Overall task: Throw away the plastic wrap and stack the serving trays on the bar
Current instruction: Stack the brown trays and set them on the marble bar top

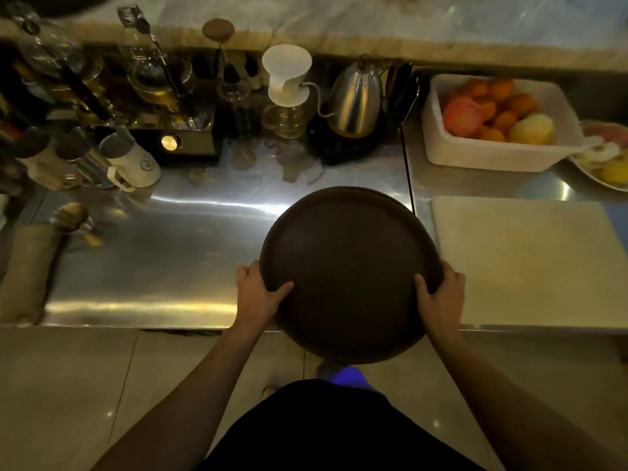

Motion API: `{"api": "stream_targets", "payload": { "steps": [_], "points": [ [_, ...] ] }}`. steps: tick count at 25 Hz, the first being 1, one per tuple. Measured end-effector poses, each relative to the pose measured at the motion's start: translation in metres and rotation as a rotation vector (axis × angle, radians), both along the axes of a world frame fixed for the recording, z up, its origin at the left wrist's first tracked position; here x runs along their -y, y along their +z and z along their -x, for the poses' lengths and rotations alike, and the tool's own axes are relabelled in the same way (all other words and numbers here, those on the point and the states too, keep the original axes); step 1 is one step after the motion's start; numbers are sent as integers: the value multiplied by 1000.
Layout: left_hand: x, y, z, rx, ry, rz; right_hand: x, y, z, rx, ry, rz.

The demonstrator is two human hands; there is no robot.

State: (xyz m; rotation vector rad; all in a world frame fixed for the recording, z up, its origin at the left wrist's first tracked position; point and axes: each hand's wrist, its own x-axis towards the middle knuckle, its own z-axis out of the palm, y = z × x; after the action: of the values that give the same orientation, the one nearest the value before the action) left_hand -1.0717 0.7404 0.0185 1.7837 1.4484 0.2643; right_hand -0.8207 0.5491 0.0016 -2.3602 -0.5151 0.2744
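Note:
I hold a round dark brown serving tray (350, 253) over the front edge of the steel counter (163, 253). A second rim shows along its far edge, so it looks like a stack of two trays. My left hand (260, 294) grips the tray's left near rim, thumb on top. My right hand (441, 297) grips the right near rim the same way. The near part of the tray hangs out past the counter edge, above the floor. No plastic wrap is in view.
A white cutting board (530, 263) lies just right of the tray. Behind it are a white tub of fruit (496, 154) and a plate of fruit (608, 164). A steel kettle (356, 100), a white dripper (287, 76), bottles and grinders line the back and left.

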Motion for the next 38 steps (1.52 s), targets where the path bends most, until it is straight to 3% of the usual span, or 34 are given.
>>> {"api": "stream_targets", "payload": {
  "steps": [13, 38],
  "points": [
    [25, -16, -63, -226, 209, -14, -9, -36, -59, -40, 105, 29],
    [19, -27, -68, -174, 236, -59, -16, -50, -66, 107, 93, 47]
  ]
}}
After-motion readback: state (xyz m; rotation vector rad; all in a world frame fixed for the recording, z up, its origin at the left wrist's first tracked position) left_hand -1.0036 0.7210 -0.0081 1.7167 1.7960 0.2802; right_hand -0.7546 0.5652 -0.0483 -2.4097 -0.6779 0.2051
